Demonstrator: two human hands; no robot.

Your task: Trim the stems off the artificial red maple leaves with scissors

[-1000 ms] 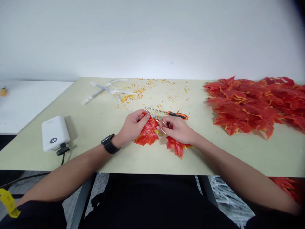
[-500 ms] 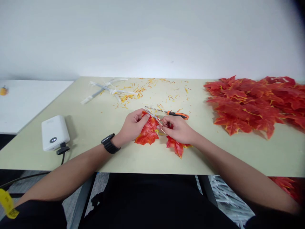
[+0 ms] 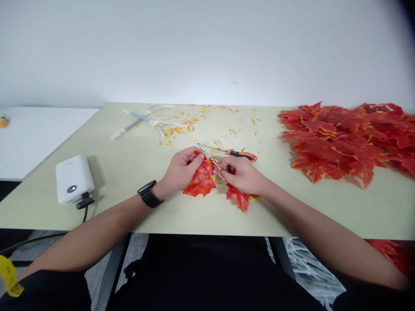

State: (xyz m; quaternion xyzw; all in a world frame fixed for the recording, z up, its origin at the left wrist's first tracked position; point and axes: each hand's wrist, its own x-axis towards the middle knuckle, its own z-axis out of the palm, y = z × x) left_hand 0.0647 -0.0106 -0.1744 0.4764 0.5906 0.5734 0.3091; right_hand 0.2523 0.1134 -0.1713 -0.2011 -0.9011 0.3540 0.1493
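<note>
Near the middle of the table [image 3: 194, 218], my left hand [image 3: 182, 169] pinches the upper edge of a red maple leaf [image 3: 202, 178] between thumb and fingers. My right hand [image 3: 242, 173] is closed on the handles of small scissors [image 3: 216, 162], whose blades point up and left beside that leaf's edge. A second red leaf [image 3: 239, 198] lies under my right hand, partly hidden by it. Just beyond the scissors rests a screwdriver [image 3: 243, 154] with an orange and black handle.
A large pile of red leaves [image 3: 337, 142] covers the back right. Yellow and orange scraps [image 3: 181, 129] lie scattered at the back, next to clear plastic strips [image 3: 139, 121]. A white power bank [image 3: 74, 179] with a black cable sits at the left.
Almost nothing differs. The scissors' handles and blades have shifted very slightly beside the leaf; both hands keep their places.
</note>
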